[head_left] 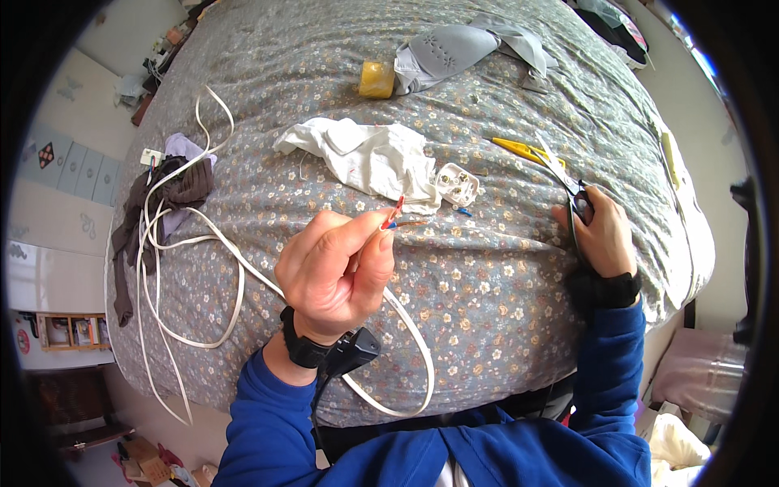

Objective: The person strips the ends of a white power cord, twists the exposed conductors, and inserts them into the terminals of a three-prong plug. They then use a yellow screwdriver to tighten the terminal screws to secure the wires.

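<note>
White cable [429, 375], red wire [398, 210], blue wire [392, 225]

Scissor handles [574, 221] partly behind right fingers [601, 204]

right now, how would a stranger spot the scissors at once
On the flowered bed cover, look to the right side, where the person's right hand reaches in from a blue sleeve. The scissors are at its fingers, dark handles by the hand, blades pointing up and left in the picture. Their silvery blades set them apart from the yellow tool beside them.
</note>
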`<control>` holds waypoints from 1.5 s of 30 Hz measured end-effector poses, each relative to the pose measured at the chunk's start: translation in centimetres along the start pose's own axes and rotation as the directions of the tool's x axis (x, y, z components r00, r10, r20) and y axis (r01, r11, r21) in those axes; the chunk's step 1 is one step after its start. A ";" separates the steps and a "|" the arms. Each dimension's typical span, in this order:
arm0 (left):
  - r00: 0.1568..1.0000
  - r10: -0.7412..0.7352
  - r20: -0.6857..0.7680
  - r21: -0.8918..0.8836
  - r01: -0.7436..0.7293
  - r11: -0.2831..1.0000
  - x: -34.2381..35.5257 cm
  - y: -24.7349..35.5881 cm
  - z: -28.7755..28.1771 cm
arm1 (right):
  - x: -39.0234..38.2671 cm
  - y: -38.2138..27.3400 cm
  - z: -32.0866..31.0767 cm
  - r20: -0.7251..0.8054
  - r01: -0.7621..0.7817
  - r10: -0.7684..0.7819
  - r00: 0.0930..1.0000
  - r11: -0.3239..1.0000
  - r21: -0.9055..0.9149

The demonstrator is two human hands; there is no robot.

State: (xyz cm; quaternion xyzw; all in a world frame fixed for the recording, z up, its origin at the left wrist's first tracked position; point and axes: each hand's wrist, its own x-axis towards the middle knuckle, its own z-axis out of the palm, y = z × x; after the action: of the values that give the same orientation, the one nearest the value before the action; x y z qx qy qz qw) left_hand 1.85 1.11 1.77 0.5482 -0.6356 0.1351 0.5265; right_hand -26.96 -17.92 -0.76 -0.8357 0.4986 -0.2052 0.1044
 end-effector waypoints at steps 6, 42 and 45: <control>0.974 -0.221 0.041 -0.340 0.222 0.914 -0.3 -0.5 1.3 | 0.3 1.8 -1.2 0.014 -0.027 0.028 1.000 0.999 -0.036; 0.901 -0.216 0.375 -0.387 0.364 0.847 1.3 -4.7 0.3 | 1.0 -13.1 6.0 0.542 -0.502 -0.560 0.627 0.242 0.831; 0.901 -0.201 0.384 -0.332 0.338 0.881 1.3 -4.7 0.5 | 1.0 -13.3 6.2 0.551 -0.526 -0.576 0.604 0.231 0.818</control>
State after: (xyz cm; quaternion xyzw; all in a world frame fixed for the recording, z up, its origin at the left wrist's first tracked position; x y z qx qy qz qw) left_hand 5.73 -1.64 0.70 0.5312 -0.6465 -0.1660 0.5218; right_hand -13.32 -12.60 -1.00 -0.5763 0.1326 -0.0721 0.8032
